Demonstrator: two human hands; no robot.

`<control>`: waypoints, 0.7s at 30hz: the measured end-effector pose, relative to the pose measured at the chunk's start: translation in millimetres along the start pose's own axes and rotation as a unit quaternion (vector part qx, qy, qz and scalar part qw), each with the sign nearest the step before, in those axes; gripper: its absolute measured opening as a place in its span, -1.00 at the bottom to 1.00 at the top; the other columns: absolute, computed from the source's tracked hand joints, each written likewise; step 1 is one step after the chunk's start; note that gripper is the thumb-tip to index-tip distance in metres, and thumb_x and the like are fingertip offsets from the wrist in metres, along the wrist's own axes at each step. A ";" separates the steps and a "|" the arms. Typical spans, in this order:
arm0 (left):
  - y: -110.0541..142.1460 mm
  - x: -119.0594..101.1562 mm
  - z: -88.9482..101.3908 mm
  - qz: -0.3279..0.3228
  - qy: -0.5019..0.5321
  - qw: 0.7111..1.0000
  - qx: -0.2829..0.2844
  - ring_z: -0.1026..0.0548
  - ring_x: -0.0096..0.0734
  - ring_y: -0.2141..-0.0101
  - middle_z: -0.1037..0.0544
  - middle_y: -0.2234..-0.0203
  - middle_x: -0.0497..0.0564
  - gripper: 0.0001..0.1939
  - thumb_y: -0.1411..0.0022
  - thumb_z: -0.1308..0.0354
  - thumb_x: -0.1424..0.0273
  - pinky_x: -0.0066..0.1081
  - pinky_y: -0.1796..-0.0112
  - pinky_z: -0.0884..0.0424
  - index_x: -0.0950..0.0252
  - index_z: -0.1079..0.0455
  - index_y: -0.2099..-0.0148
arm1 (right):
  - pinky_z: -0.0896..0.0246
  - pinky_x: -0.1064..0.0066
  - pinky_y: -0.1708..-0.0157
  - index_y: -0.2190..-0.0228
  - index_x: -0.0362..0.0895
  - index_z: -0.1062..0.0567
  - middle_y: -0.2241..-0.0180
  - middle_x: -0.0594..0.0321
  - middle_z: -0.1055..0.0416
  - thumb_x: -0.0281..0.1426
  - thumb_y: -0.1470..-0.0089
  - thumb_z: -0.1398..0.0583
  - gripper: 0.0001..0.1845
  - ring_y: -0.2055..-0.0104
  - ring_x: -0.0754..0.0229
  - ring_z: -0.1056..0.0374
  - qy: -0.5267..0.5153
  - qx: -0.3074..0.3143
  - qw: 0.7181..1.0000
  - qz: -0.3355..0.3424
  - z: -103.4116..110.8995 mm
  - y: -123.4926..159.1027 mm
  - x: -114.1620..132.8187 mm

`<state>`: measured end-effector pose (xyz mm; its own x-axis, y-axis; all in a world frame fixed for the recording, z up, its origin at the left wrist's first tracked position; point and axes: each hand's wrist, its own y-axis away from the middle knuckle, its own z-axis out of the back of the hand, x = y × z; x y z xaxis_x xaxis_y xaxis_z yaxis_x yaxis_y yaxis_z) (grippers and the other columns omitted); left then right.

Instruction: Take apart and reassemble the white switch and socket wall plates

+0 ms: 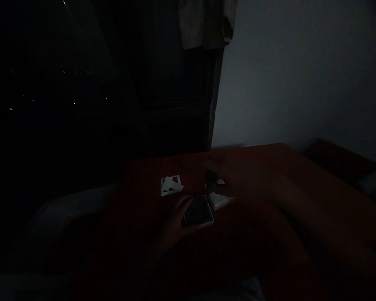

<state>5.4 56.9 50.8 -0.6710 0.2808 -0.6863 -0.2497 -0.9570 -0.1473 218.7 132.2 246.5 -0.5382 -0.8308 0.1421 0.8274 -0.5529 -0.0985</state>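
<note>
The scene is very dark. On a red-covered surface [269, 167], my left hand [175, 223] grips a small dark rectangular object with a pale rim [199, 211], perhaps a phone or a card box. My right hand [232, 175] reaches in from the right, its fingers pinched on a small dark thing [211, 177] just above a white flat piece [221, 200]. A few white cards or paper pieces [171, 185] lie to the left of both hands.
A dark door or cupboard [175, 83] stands behind the surface, with a pale garment [207, 23] hanging at its top. A grey wall [301, 75] fills the right. A dim pale edge [69, 205] runs along the left.
</note>
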 end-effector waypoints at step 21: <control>0.5 -1.1 0.6 0.015 0.023 1.000 0.005 -0.14 -0.03 -0.23 -0.14 -0.26 0.10 -0.26 -0.10 -0.28 0.26 -0.05 -0.20 -0.12 0.13 -0.10 -0.29 | -0.17 0.31 0.43 0.17 -0.15 -0.39 0.35 0.02 -0.51 -0.15 -0.21 -0.03 -0.65 0.33 -0.01 -0.45 0.102 -0.023 0.984 -0.143 -8.1 -2.7 13.3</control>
<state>5.6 56.2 51.9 -0.6462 0.2473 -0.7220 -0.2370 -0.9643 -0.1182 208.0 122.2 240.7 -0.7726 -0.6341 -0.0305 0.6322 -0.7641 -0.1288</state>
